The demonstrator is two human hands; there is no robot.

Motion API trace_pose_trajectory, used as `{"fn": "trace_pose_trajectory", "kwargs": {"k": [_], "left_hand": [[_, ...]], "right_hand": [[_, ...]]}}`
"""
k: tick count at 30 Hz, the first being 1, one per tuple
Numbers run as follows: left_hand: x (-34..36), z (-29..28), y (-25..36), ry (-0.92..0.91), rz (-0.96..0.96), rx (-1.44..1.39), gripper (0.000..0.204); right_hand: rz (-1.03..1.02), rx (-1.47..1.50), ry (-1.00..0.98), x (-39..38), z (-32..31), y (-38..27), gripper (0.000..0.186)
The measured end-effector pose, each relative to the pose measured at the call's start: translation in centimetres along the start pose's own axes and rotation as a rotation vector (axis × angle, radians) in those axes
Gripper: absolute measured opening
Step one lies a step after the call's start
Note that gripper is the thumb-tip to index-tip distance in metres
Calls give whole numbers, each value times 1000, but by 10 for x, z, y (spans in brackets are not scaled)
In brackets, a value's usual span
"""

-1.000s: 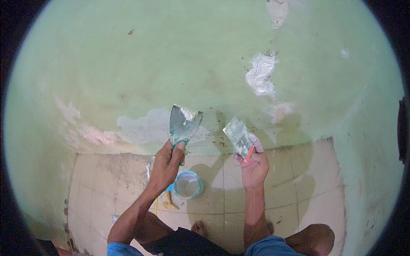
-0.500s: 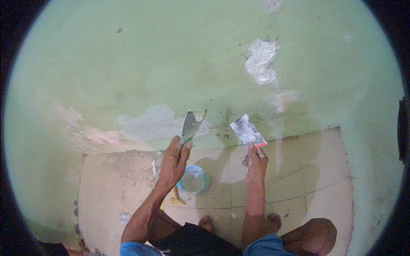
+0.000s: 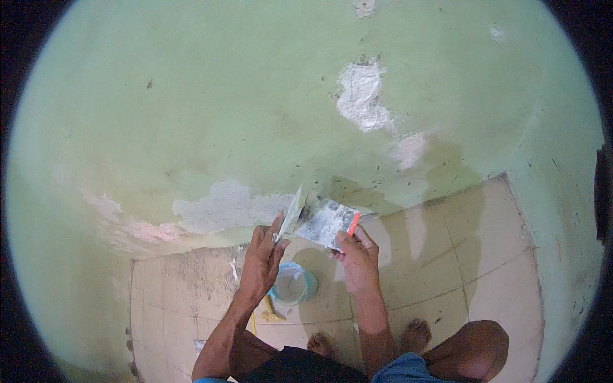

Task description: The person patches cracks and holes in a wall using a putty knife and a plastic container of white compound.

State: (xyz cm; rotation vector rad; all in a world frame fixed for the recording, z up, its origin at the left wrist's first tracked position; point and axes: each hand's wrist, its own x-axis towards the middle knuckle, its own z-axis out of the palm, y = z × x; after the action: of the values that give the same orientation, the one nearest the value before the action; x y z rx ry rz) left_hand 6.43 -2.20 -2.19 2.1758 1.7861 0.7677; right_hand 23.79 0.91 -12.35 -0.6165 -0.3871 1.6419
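My left hand (image 3: pixel 263 258) is closed on a putty knife (image 3: pixel 292 212), its blade turned nearly edge-on and pointing up. In my right hand (image 3: pixel 359 255) is a flat rectangular scraper (image 3: pixel 327 223) with a red edge strip and grey-white smears on its face. The two blades meet or overlap in front of me; whether they touch I cannot tell. Behind them is the green wall (image 3: pixel 242 127), with a pale grey patch (image 3: pixel 233 207) low on the left and a rough white patch (image 3: pixel 364 96) higher up on the right.
A light blue tub (image 3: pixel 311 285) with greyish contents stands on the tiled floor (image 3: pixel 415 268) below my hands. Beside it lies a yellow-handled tool (image 3: pixel 271 309). My bare feet (image 3: pixel 416 333) are near the tub. Pinkish-white scuffs (image 3: pixel 147 231) mark the lower wall.
My hands have come closer together. The right hand has moved left and turned its scraper toward the putty knife, which has turned edge-on. The view has shifted slightly.
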Motion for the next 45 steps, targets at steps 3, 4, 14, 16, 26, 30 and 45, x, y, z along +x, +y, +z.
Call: {"fn": "trace_pose_trajectory", "kwargs": {"k": [3, 4, 14, 16, 26, 30, 45], "left_hand": [[4, 8, -2, -7, 69, 61, 59], [4, 11, -2, -14, 74, 69, 62], [4, 17, -22, -5, 191, 256, 73], [8, 15, -21, 13, 227, 326, 75], [20, -5, -24, 48, 281, 535, 67], [13, -10, -45, 56, 136, 511, 65], [-8, -12, 34, 226, -490, -816, 17]], "right_hand": [[25, 54, 11, -1, 2, -2, 24], [24, 66, 11, -1, 3, -4, 23], [12, 107, -71, -2, 2, -14, 30], [19, 136, -108, 3, -7, -11, 33], [1, 394, -157, -3, -5, -20, 38], [-35, 423, -127, -13, 0, -38, 38], [-173, 318, -9, 0, -31, -41, 23]]}}
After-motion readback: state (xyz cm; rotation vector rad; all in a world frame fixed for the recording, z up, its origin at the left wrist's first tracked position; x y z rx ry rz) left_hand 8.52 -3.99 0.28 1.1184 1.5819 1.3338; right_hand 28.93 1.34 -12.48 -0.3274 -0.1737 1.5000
